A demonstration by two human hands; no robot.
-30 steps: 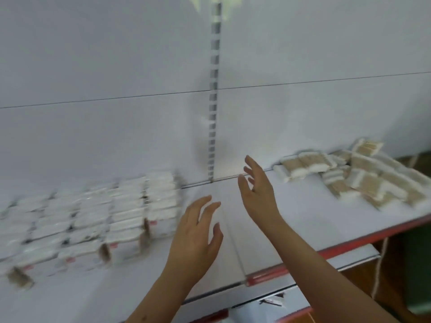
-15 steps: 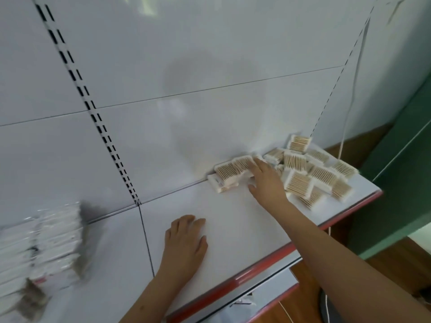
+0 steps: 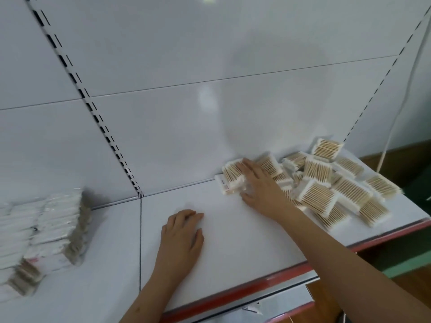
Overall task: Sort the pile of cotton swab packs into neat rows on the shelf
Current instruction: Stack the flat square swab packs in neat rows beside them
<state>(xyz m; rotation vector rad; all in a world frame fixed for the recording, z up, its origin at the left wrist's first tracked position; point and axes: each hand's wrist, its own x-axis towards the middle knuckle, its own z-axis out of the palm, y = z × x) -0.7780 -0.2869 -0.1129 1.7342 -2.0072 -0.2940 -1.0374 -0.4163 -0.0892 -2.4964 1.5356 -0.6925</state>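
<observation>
- We work at a white shelf (image 3: pixel 233 241) with a red front edge; its bare middle section is, in our judgement, the space reserved for the next rows.
- The sorted rows (image 3: pixel 44 231) stand at the left of the shelf, packs set on edge and pressed side by side so that they hold each other upright. They are blurred, so we cannot count them.
- The pile of cotton swab packs (image 3: pixel 326 183) lies at the right end of the shelf against the back panel, well apart from the rows. The packs overlap at mixed angles, some flat and some tilted.
- Our right hand (image 3: pixel 261 190) reaches across to the left edge of the pile. Its fingers lie over the nearest pack (image 3: pixel 231 180) and the thumb sits at its near side, which we read as the start of a grip on that pack.
- Our left hand (image 3: pixel 182 236) rests palm down on the bare shelf with its fingers relaxed and holds nothing; we judge that it braces the body during the reach.
</observation>
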